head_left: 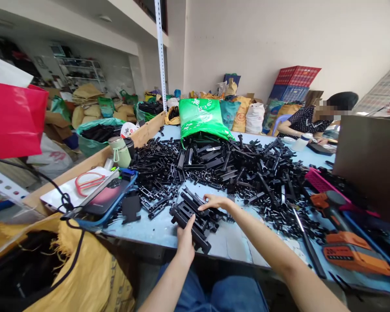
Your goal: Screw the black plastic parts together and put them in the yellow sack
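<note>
Near the front edge of the blue-topped table, my left hand [186, 240] is closed around a black slotted part [183, 215], thumb on top. The part is long, with rails and oblong openings. My right hand [216, 202] is bent over the black pieces just beyond it, thumb and forefinger close together at one of them. Its other fingers are partly hidden behind the parts. More black pieces [211, 221] lie right beside and under both hands, so where one part ends and another begins is hard to make out.
A wide heap of black parts [253, 169] covers the table, spilling from a green bag [204, 117]. An orange cordless tool [354, 251] and a black-handled tool [308, 247] lie right. Red scissors [89, 184] and a green cup [119, 151] are left. A co-worker [312, 121] sits opposite.
</note>
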